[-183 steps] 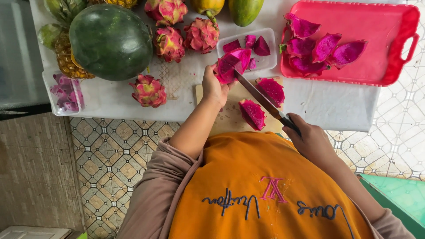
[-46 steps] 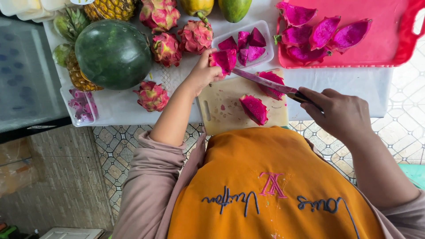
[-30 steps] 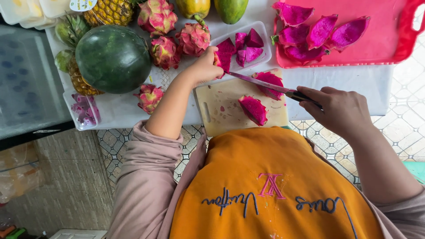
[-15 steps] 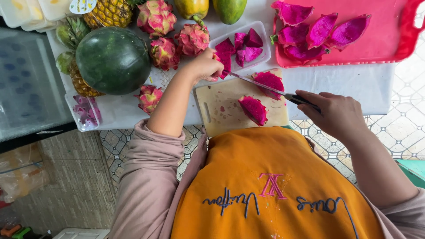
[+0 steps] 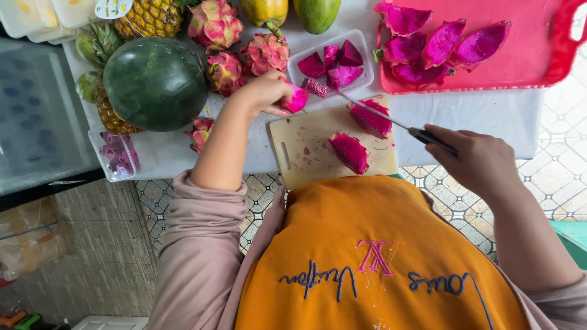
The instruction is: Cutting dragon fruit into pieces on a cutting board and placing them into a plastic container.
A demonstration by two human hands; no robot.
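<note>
Dragon fruit chunk (image 5: 296,98) now leaves tub (image 5: 362,49), left grip (image 5: 264,93) pinching; right (image 5: 480,160) clamps knife (image 5: 400,125).

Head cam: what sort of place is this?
Likely a fruit stall or fruit-prep counter. A white table bears a watermelon, pineapple and whole dragon fruit; cut pieces fill a clear tub, peels a red tray.

Single head view, looking straight down from above the person, fairly close; surface (image 5: 465,116) at far edge, orange apron (image 5: 379,256) near, floor tiles (image 5: 550,177) right.
</note>
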